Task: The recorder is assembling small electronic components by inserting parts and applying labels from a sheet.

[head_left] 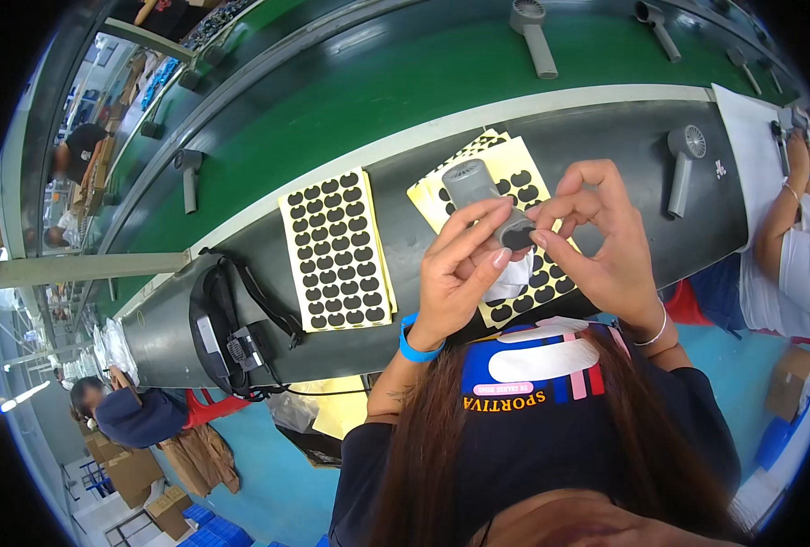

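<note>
A grey handheld fan (470, 182) is gripped in my left hand (455, 278), its round grille tilted away from me and the handle's end toward me. On that end sits a dark patch that looks like a black sticker (517, 235). The thumb and index finger of my right hand (605, 242) pinch at the patch's edge, the other fingers curled above. Below my hands lie yellow-backed sheets of black stickers (523, 173), partly hidden by them. Something white and crumpled (511, 281) shows under the fan's handle.
Another stack of sticker sheets (336, 246) lies to the left, beside a black strapped headset (232, 324) with a cable. A grey fan (683, 169) rests on the right of the dark table. Past it runs a green conveyor (359, 100) carrying several fans. A co-worker's arm (783, 205) is at far right.
</note>
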Tool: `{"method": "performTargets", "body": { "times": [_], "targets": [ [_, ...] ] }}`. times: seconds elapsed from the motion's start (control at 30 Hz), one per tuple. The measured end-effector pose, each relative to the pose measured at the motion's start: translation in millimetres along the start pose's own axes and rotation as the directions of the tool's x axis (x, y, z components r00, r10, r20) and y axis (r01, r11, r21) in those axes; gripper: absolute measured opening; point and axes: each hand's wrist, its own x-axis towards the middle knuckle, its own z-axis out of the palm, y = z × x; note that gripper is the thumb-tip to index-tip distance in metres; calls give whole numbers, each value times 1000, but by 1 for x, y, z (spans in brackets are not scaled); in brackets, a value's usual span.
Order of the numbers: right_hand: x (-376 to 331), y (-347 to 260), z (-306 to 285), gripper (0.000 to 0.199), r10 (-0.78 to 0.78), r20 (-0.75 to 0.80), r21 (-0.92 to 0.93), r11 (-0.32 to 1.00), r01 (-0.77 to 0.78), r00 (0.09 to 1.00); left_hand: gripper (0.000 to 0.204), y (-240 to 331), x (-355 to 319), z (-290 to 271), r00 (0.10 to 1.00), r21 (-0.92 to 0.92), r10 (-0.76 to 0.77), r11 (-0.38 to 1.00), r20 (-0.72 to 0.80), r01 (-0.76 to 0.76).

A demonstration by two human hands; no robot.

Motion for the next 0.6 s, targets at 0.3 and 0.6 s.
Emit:
{"method": "performTargets", "body": {
  "times": [0.3,0.6],
  "targets": [
    [0,-3,0,39,8,-5,3,1000,-8,1000,38,1,-1,-1,1000,11,-13,1000,13,13],
    [0,1,0,40,-46,-20,-41,998,46,999,36,2,1,2,1000,17,-17,1000,5,17]
  ]
}}
